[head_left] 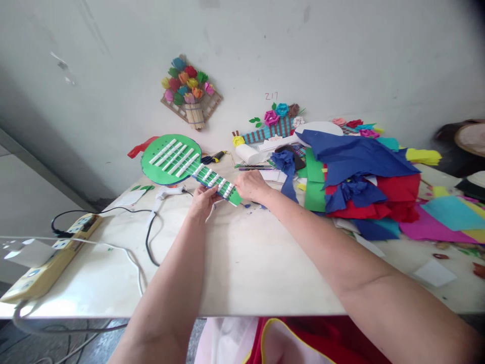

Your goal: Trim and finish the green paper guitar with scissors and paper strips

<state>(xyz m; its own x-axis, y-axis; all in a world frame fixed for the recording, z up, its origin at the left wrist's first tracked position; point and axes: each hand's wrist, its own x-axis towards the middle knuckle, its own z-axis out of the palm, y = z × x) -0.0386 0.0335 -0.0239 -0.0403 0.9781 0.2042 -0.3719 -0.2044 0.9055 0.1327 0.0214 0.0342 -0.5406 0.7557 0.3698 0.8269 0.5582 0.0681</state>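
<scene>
A green paper craft shaped like a round paddle (171, 159), crossed by white strips and edged in blue, is held tilted above the white table (242, 263). My left hand (202, 199) grips the underside of its handle near the middle. My right hand (252, 186) is closed on the handle's near end. White strips also run across the handle between my two hands.
A beige power strip (49, 258) with cables lies at the left edge. A white glue gun (168, 192) sits behind the craft. Piles of blue, red, green and pink paper (359, 182) cover the right side. Paper flower baskets (189, 93) stand against the wall.
</scene>
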